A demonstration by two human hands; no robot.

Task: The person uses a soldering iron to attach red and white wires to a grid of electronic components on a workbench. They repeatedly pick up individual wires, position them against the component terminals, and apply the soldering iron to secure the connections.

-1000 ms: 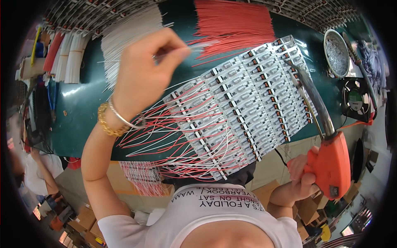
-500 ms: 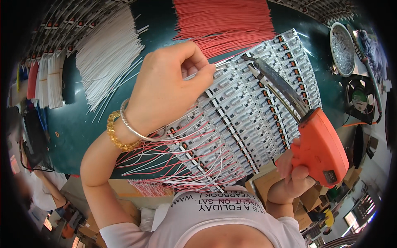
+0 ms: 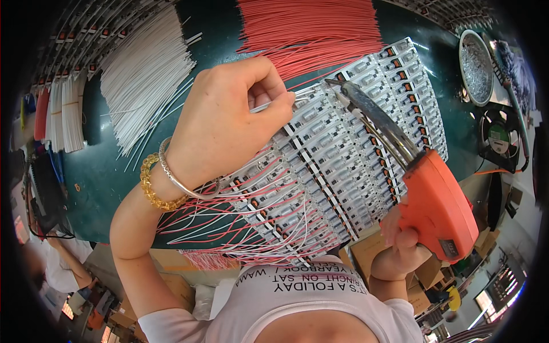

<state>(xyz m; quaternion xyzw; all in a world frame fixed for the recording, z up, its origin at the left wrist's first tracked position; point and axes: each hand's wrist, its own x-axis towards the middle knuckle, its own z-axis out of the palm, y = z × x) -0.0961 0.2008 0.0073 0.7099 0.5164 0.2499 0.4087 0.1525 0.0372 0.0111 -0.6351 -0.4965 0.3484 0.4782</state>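
Observation:
My left hand [image 3: 231,117], with bracelets at its wrist, pinches a thin white wire [image 3: 302,94] between thumb and forefinger at the far left part of a panel of small circuit boards [image 3: 334,171]. Red and white wires [image 3: 257,208] hang from the panel's near left boards. Wrapped round the handle of a red soldering gun [image 3: 439,206], my right hand [image 3: 405,246] is at the panel's right. The gun's dark metal nozzle [image 3: 372,108] reaches over the far boards, its tip just right of my left fingertips. Whether the tip touches a board I cannot tell.
A pile of white wires [image 3: 146,80] lies at the far left of the green table [image 3: 97,188], and red wires [image 3: 309,28] lie at the far middle. A round dish of small shiny bits [image 3: 476,67] and a black fan [image 3: 498,137] stand at the right.
The soldering gun and my right hand have shifted slightly left, the tip coming nearer my left fingertips. My left hand has moved a little left, still pinching the wire.

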